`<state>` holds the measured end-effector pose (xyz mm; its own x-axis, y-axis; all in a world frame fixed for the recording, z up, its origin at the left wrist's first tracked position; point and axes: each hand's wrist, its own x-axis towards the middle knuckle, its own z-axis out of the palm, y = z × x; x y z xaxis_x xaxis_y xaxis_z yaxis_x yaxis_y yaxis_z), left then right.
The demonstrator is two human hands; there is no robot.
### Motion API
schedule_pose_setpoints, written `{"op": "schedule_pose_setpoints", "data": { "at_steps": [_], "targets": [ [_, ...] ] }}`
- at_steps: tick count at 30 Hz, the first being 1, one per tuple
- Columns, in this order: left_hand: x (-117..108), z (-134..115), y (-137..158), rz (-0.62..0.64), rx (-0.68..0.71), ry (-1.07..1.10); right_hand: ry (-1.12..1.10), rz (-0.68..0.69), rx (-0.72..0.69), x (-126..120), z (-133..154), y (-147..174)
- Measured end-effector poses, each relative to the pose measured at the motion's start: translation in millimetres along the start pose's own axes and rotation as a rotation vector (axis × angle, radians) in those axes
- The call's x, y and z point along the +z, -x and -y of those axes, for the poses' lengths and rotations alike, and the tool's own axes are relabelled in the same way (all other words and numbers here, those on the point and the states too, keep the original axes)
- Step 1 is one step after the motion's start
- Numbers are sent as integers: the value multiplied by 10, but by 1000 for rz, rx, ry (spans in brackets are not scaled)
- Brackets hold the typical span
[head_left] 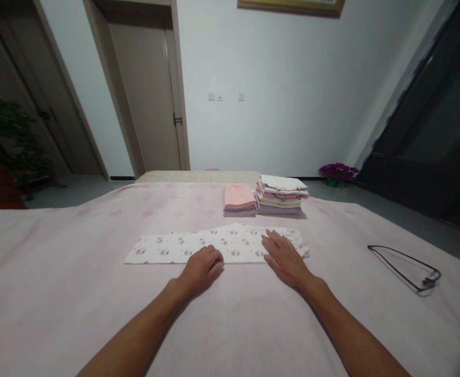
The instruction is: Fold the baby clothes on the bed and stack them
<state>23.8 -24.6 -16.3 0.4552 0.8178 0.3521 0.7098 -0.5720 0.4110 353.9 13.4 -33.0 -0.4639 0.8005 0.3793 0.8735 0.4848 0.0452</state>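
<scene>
A pair of white printed pajama pants point(182, 246) lies folded lengthwise into a long strip across the bed-like surface. Its right end is gathered like a waistband. My left hand point(202, 268) rests on the near edge at the middle of the strip, fingers curled down and thumb against the cloth. Toward the gathered end, my right hand point(284, 257) lies flat on the fabric with its fingers stretched out. Parts of the pants are hidden beneath both hands.
Beyond the pants stand a small stack of folded pink cloths point(239, 197) and a taller stack of folded clothes point(280, 195). A black wire-framed object point(404, 267) lies at right. The pink flowered cover point(76, 293) spreads underneath everything.
</scene>
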Motion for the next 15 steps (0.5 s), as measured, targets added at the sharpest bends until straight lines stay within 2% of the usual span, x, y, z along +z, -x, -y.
{"op": "schedule_pose_setpoints", "data": {
  "at_steps": [3, 5, 11, 15],
  "targets": [
    [-29, 70, -2, -68, -107, 111, -29, 123, 32, 110, -40, 0],
    [-53, 157, -4, -125, -193, 92, -33, 151, 46, 134, -62, -2],
    [-187, 568, 31, -188, -481, -236, -54, 153, 58, 119, -64, -10],
    [-454, 892, 170, -239, -663, -342, -83, 131, 58, 122, -67, -8]
  ]
}}
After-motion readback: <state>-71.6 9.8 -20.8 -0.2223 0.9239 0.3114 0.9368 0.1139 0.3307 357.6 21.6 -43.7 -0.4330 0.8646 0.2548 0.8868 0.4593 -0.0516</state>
